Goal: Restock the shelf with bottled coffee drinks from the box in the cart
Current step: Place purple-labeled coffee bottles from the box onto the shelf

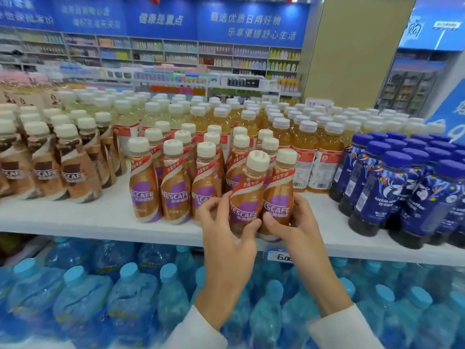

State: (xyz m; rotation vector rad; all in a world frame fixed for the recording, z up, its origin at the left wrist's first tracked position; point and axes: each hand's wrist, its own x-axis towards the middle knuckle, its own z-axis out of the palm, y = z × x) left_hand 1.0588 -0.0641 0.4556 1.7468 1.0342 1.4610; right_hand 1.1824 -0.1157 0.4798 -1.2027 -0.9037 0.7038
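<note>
Head view: your left hand (226,224) and right hand (300,220) each clasp a Nescafé bottle (246,190); seat both upright at shelf (100,216) front edge.

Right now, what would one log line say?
left hand: holds coffee bottle | right hand: holds second coffee bottle | where: shelf front

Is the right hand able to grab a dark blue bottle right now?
Probably not yet: the right hand grips a coffee bottle. The blue bottles stand close beside it on the same shelf, nothing between, so after letting go it likely could.
</note>
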